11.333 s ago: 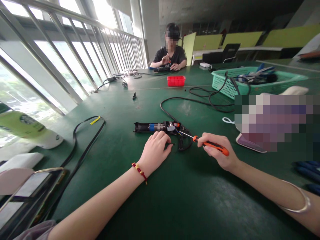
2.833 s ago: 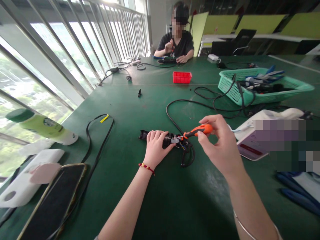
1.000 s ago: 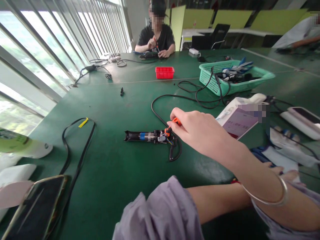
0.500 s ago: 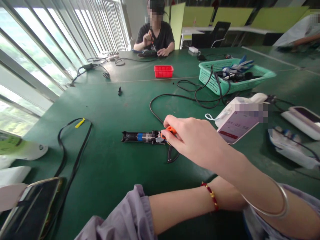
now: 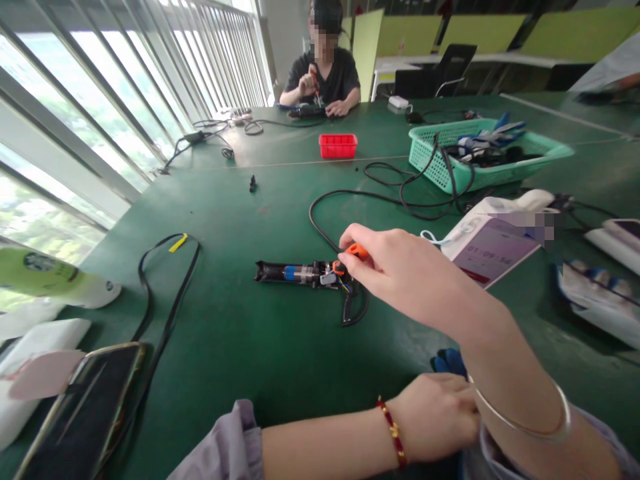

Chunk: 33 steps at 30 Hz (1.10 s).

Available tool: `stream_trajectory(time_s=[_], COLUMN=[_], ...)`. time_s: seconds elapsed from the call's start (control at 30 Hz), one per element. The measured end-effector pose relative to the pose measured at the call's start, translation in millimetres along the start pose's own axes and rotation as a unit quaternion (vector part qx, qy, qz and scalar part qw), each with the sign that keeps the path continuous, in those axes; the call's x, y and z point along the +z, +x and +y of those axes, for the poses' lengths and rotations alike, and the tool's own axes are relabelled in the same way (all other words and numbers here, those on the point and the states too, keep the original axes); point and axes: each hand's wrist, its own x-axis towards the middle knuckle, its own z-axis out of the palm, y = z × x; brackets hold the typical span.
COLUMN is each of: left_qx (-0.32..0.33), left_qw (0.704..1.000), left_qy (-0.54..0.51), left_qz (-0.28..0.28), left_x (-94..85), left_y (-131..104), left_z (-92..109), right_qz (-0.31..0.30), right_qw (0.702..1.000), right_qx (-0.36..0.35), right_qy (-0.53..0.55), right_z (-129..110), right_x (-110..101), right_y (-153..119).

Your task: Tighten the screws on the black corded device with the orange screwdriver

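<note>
My right hand (image 5: 400, 270), with a silver bangle at the wrist, pinches a small orange piece (image 5: 357, 251) over the end of an opened corded device; its kind is unclear. The device (image 5: 295, 274) lies on the green table, a black cylinder with a blue band, bare wires and a light grey part at its right end. A black loop-shaped part (image 5: 354, 321) hangs off that end. Below my right forearm rests my left hand (image 5: 440, 413), a red bracelet on its wrist and its fingers mostly hidden. Dark blue glove-like fabric (image 5: 450, 361) shows beside it.
A teal basket (image 5: 435, 167) with gloves and cables, a red tray (image 5: 338, 148) and a phone with a timer (image 5: 500, 250) stand around. At left lie a bottle (image 5: 55, 277), a dark phone (image 5: 83, 413) and a black strap (image 5: 175, 307). Opposite, a person (image 5: 323, 83) handles a similar device.
My left hand has drawn back from under the right forearm, lower and to the left, and blue fabric now shows. My right hand stays at the device's end. The view has shifted slightly.
</note>
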Motion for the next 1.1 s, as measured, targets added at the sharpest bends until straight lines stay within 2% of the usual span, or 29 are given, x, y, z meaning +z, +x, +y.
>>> stream_trajectory(time_s=[0.07, 0.17, 0.37, 0.57, 0.73, 0.87, 1.0, 1.1], left_qx=[-0.022, -0.007, -0.021, -0.047, -0.046, -0.06, -0.05, -0.04], left_qw=[0.999, 0.998, 0.998, 0.997, 0.997, 0.996, 0.995, 0.995], left_qy=[-0.041, -0.065, -0.057, -0.061, -0.065, -0.07, -0.078, -0.093], left_qz=[-0.001, 0.002, 0.001, 0.025, 0.019, -0.004, -0.029, -0.027], left_x=[-8.2, -17.1, -17.8, -20.1, -21.7, -30.4, -37.3, -40.5], left_y=[-17.1, -34.1, -39.7, -38.8, -39.4, -39.9, -40.8, -40.4], left_z=[5.9, 11.5, 9.5, 7.1, 5.1, -4.9, -13.1, -13.9], right_qz=[-0.009, -0.023, -0.078, -0.005, -0.003, -0.005, 0.024, 0.032], right_qw=[1.0, 0.999, 0.99, 0.995, 0.992, 0.991, 0.983, 0.982], right_qx=[0.005, 0.0, -0.03, 0.006, -0.007, -0.009, 0.03, 0.03], right_qy=[0.012, 0.036, 0.118, 0.099, 0.122, 0.134, 0.18, 0.182], right_z=[-1.1, -0.9, 8.9, 10.3, 8.9, 10.9, 14.4, 19.1], right_x=[-1.7, -3.5, -1.4, 1.3, 1.6, 3.9, 9.4, 11.5], right_y=[0.3, -0.7, -4.4, 4.7, 8.5, 9.2, 12.0, 14.3])
